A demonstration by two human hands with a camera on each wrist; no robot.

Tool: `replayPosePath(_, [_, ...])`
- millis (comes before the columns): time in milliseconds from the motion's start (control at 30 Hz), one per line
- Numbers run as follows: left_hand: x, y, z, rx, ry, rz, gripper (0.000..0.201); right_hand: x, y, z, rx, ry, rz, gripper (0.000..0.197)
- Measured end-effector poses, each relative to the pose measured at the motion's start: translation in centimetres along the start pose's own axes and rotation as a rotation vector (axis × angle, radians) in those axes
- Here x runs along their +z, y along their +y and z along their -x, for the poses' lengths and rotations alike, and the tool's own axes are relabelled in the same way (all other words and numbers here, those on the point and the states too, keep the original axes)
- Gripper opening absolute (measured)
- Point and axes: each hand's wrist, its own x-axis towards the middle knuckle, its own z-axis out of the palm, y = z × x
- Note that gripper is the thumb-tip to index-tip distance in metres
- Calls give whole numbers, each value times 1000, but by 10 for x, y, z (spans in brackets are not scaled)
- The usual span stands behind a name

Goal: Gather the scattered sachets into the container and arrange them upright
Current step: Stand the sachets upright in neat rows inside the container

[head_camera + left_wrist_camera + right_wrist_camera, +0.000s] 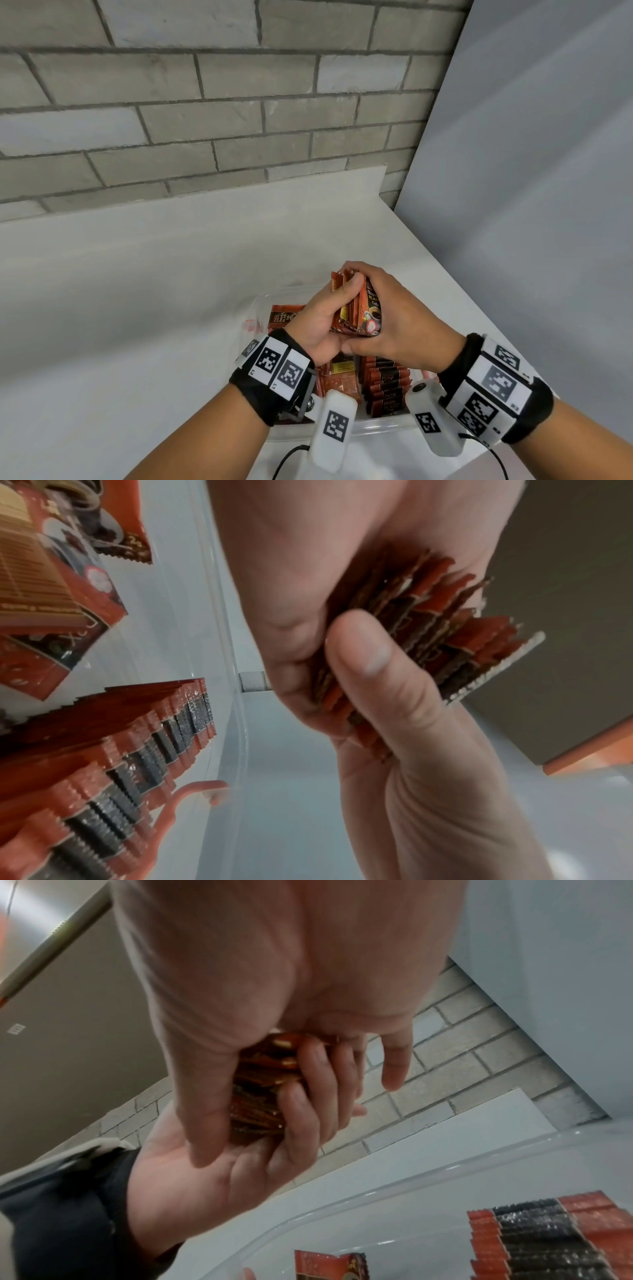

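Note:
A bundle of red and black coffee sachets [364, 310] is held upright between both hands, above the clear plastic container [380, 428]. My left hand [323, 320] grips it from the left, thumb across the edges [368, 666]. My right hand [397, 308] wraps it from the right and top. The left wrist view shows the bundle's crimped edges [441, 631]; the right wrist view shows it [262, 1085] pinched between both hands. Inside the container a row of sachets [385, 387] stands upright on the right. Loose sachets [284, 315] lie flat on the left.
The container sits on a white counter [171, 291] near its front right corner, with a grey brick wall [205, 120] behind and a pale panel [531, 171] to the right. A red handle clip [195, 794] sits on the container's side. More loose sachets [339, 380] lie under my left wrist.

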Motion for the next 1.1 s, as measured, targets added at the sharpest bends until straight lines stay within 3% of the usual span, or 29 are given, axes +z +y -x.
replayPosePath(200, [4,2,2,7,27,-27,70,-4,-5,-1,22,18,75,109])
replayPosePath(300, [6,3,3,-8,67,-7,74,-4,-4,-2,-19,43,57,97])
replayPosePath(433, [6,5,3,-79,103,67,63,-6,0,-3,-15,20,67,98])
replayPosePath(600, [5,3,2,-72,116,67,52,-4,2,-2,-4,-3,54,94])
replayPosePath(833, [1,2,2,-62,137,35,61,-3,1,-4,14,-39,19,95])
replayPosePath(933, [-2,3,5,-46,69,25,65,-3,-4,-4,28,-54,-5,93])
replayPosePath(1100, [0,8,11,23,-38,-23,51,-3,-21,-10,37,-88,15,93])
